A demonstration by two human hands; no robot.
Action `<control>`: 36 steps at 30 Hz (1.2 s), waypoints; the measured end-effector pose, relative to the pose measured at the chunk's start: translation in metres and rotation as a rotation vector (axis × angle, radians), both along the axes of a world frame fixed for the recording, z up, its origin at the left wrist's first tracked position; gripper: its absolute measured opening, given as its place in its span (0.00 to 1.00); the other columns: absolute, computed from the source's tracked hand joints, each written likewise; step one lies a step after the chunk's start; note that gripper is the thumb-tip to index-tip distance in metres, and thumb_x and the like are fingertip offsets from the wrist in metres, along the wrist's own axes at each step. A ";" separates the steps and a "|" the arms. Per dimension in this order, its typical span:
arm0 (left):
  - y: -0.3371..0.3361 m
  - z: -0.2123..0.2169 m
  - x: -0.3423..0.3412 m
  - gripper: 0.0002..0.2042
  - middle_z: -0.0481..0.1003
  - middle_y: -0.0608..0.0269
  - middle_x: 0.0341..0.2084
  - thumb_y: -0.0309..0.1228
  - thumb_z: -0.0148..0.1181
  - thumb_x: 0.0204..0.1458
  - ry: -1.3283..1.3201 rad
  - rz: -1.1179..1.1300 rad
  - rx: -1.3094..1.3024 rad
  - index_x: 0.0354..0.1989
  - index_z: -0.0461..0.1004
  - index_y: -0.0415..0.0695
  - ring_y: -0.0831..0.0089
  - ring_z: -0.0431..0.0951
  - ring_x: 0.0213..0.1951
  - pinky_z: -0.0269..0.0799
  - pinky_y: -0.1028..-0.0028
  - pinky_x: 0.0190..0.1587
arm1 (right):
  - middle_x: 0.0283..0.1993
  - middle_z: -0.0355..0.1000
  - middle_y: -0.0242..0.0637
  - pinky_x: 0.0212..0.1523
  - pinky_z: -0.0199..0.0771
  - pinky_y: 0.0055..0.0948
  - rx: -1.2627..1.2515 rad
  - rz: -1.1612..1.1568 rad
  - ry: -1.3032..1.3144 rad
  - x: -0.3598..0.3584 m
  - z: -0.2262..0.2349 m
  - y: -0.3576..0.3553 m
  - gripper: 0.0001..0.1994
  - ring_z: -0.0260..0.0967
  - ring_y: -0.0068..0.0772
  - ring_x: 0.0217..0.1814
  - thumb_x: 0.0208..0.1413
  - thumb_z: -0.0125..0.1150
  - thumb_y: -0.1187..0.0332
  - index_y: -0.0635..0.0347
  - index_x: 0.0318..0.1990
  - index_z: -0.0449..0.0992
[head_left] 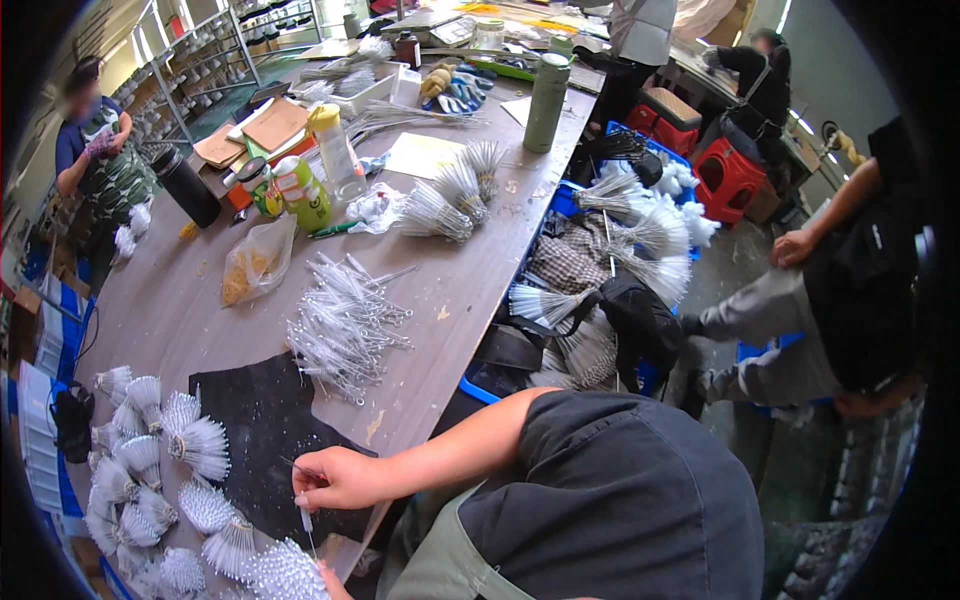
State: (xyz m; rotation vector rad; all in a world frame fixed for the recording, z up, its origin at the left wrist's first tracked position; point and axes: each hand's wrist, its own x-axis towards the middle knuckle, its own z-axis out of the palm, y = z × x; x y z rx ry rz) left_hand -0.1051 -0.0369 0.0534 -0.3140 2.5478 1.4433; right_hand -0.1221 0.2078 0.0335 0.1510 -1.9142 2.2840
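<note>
My right hand (340, 478) is closed in a pinch on a small white wire brush (307, 520), which hangs down from the fingertips with its thin wire end lowest. Only a little of my left hand (332, 582) shows at the bottom edge. Its fingers press against the side of a bundle of white brushes (288, 572), whose tips face up; the rest of that hand is cut off. Under my right hand lies a black cloth (262, 420). More tied bundles of brushes (140, 460) crowd the table to its left. Beyond the cloth is a loose heap of brushes (350, 325).
On the wooden table (440, 340) stand a green flask (547, 105), a black flask (187, 187), bottles and a plastic bag of rubber bands (256, 265). Blue crates (480, 388) filled with brush bundles sit along its right side. Several people are nearby, one close on the right.
</note>
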 end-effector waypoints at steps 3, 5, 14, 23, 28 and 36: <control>-0.011 -0.007 -0.004 0.25 0.65 0.56 0.55 0.44 0.51 0.56 -0.025 0.007 0.006 0.57 0.63 0.38 0.64 0.64 0.53 0.54 0.69 0.58 | 0.25 0.72 0.33 0.30 0.70 0.25 -0.046 0.019 0.016 -0.002 -0.001 -0.002 0.06 0.71 0.22 0.28 0.51 0.60 0.72 0.63 0.31 0.69; -0.019 -0.013 -0.009 0.25 0.65 0.56 0.55 0.44 0.51 0.56 -0.044 0.007 0.008 0.57 0.63 0.38 0.64 0.64 0.53 0.54 0.69 0.58 | 0.27 0.72 0.30 0.33 0.68 0.21 -0.082 0.090 -0.032 -0.001 0.002 0.001 0.07 0.68 0.16 0.30 0.53 0.59 0.70 0.63 0.34 0.70; -0.097 -0.053 -0.041 0.23 0.66 0.55 0.53 0.38 0.56 0.53 0.058 0.131 0.091 0.54 0.65 0.37 0.64 0.66 0.51 0.60 0.66 0.55 | 0.25 0.72 0.32 0.29 0.69 0.24 -0.041 0.052 -0.028 0.005 -0.009 0.006 0.05 0.70 0.21 0.28 0.54 0.57 0.71 0.62 0.33 0.71; -0.122 0.012 -0.038 0.24 0.74 0.51 0.44 0.33 0.68 0.41 0.296 0.687 -0.223 0.47 0.73 0.35 0.64 0.74 0.44 0.70 0.65 0.49 | 0.29 0.74 0.35 0.33 0.73 0.26 0.055 0.071 -0.217 -0.002 0.006 0.015 0.09 0.73 0.23 0.33 0.55 0.57 0.65 0.62 0.35 0.75; -0.225 -0.046 -0.058 0.25 0.74 0.51 0.45 0.38 0.64 0.39 0.389 0.616 -0.481 0.47 0.72 0.40 0.55 0.73 0.49 0.66 0.64 0.51 | 0.30 0.72 0.33 0.24 0.63 0.16 0.086 0.052 -0.373 0.000 0.013 0.012 0.07 0.68 0.17 0.27 0.58 0.54 0.68 0.61 0.40 0.72; -0.218 -0.065 -0.048 0.23 0.76 0.60 0.38 0.26 0.67 0.35 0.457 0.657 -0.132 0.44 0.71 0.38 0.71 0.75 0.40 0.68 0.73 0.44 | 0.25 0.69 0.31 0.15 0.49 0.14 0.017 0.105 -0.354 0.001 -0.003 0.006 0.08 0.52 0.11 0.15 0.59 0.54 0.66 0.61 0.40 0.71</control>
